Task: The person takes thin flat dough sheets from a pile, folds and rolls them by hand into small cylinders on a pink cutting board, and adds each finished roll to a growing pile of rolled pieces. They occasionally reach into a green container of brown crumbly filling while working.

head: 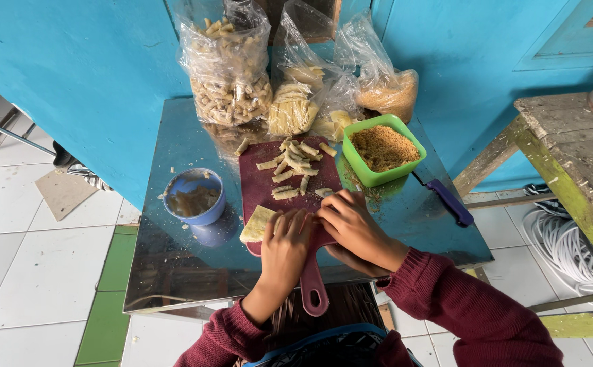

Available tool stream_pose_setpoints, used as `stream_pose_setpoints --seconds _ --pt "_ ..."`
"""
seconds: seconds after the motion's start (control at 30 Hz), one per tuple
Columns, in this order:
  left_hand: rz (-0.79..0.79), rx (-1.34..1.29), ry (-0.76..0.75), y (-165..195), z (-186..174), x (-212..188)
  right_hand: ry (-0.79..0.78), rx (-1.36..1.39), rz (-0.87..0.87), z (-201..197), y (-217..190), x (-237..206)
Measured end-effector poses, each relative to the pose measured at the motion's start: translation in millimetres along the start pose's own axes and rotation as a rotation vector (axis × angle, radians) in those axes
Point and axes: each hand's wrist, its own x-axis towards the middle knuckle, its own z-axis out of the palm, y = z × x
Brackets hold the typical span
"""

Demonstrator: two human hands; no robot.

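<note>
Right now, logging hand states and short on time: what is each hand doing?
Left hand: fingers pressed flat on the pale wrapper on the maroon cutting board, not gripping.
Right hand: curled over the same wrapper; grip cannot be told.

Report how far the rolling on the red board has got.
Done: a pile of finished rolls lies at the far end of the red cutting board. In hand: left hand and right hand press on a pale wrapper sheet at the near end. Left: filling still sits in the blue bowl and crumbs in the green tub.
</note>
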Motion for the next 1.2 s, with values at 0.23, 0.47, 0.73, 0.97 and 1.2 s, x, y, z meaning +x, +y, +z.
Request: stream_pose_setpoints --seconds 0.23,0.47,0.73,0.97,1.2 --pt "-0.007 0.043 0.028 -3.3 1.8 8.8 -0.013 -0.098 -0.098 -8.2 -14.4 -5.6" --pt "-0.185 -0.013 -0.067 -20.9 -22.2 4.5 -0.035 -0.166 -0.119 -8.7 -11.2 -2.2" --pt "-0.317 -0.284 -0.195 -41.4 -42.0 -0.7 -0.054 -0.223 -0.093 12.4 11.6 15.3" --pt "-0.343 -0.334 -0.195 -46.5 -40.9 0.2 -0.168 0.069 0.155 6.5 43.3 84.2" --pt "-0.385 -0.251 -0.172 -40.4 -35.7 -1.3 0.168 -0.218 -0.043 14.2 26.0 80.8"
